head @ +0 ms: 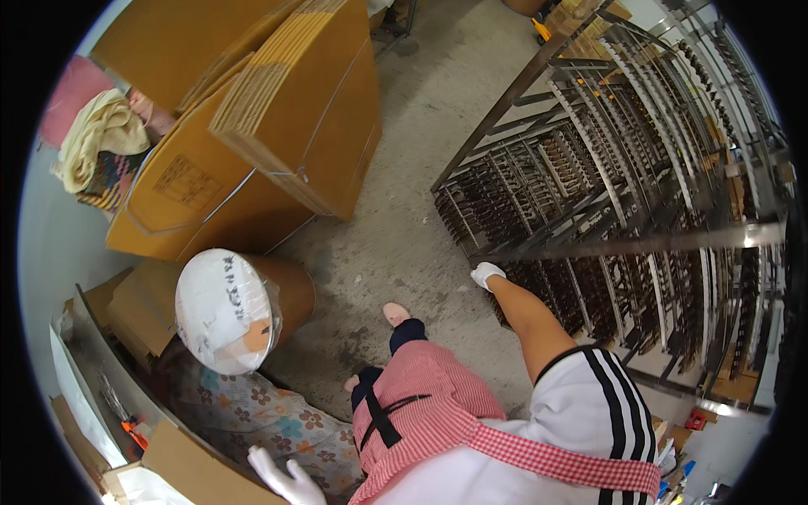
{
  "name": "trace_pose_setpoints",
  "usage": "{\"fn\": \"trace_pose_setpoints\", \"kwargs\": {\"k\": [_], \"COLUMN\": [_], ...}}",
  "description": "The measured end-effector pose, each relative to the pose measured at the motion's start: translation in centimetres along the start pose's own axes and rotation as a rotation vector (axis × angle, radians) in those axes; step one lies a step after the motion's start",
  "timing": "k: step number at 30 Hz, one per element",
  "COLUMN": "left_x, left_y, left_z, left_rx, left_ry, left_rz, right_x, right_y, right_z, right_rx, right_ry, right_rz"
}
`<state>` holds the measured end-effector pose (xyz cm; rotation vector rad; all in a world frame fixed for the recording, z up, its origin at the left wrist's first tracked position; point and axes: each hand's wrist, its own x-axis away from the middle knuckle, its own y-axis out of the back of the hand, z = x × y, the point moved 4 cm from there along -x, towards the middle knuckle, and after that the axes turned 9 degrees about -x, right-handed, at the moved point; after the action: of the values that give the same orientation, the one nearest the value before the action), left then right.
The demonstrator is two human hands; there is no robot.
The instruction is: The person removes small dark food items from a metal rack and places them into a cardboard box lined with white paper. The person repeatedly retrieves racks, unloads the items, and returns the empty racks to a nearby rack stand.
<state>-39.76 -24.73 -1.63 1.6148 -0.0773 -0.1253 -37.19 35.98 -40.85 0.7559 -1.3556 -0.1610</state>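
My right hand [488, 276], in a white glove, reaches forward with its fingers curled. It is beside the lower part of an upright post [568, 252] of a tall metal rack [536, 79]. Whether the fingers grip the rack is not plain. Rows of small dark metal parts [486, 208] hang on the rack's bars. At the bottom edge of the view my left hand [287, 480], gloved in white too, has its fingers spread and holds nothing. Below it lies a flower-patterned cloth [278, 420].
A brown drum [287, 287] with a plastic-wrapped, written-on white lid [221, 309] stands left of my feet. Strapped stacks of flat cardboard [315, 126] lean behind it. Bundled cloths [104, 136] lie at far left. Concrete floor [398, 208] runs between cardboard and rack.
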Motion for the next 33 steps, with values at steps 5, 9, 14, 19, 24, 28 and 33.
{"fn": "trace_pose_setpoints", "kwargs": {"k": [5,9,14,19,24,28,33], "left_x": [-2.9,-1.8,-0.6,0.4,0.5,1.4,0.3], "left_y": [-12.4,-18.5,-23.1,-23.9,-22.6,-20.6,-13.2], "left_z": [-10.5,-13.7,-11.0,-7.8,-7.1,-6.4,-5.0], "left_rx": [0.399,0.476,0.577,0.701,0.788,0.819,0.903], "left_ry": [-0.211,-0.234,-0.078,0.282,0.44,0.543,0.414], "left_rz": [0.349,0.543,0.563,0.651,0.642,0.592,0.432], "right_x": [-3.7,-7.4,-16.6,-17.0,-9.3,-2.9,11.3], "right_y": [10.4,18.1,23.7,21.4,16.1,13.3,11.5], "right_z": [0.1,-0.4,-3.5,-4.0,1.7,6.0,12.6], "right_rx": [0.021,0.018,-0.153,-0.657,-0.364,-0.558,-0.67], "right_ry": [-0.048,-0.08,-0.012,0.123,0.182,0.354,0.494], "right_rz": [-0.33,-0.815,-0.64,-0.66,-0.539,-0.342,0.438]}}
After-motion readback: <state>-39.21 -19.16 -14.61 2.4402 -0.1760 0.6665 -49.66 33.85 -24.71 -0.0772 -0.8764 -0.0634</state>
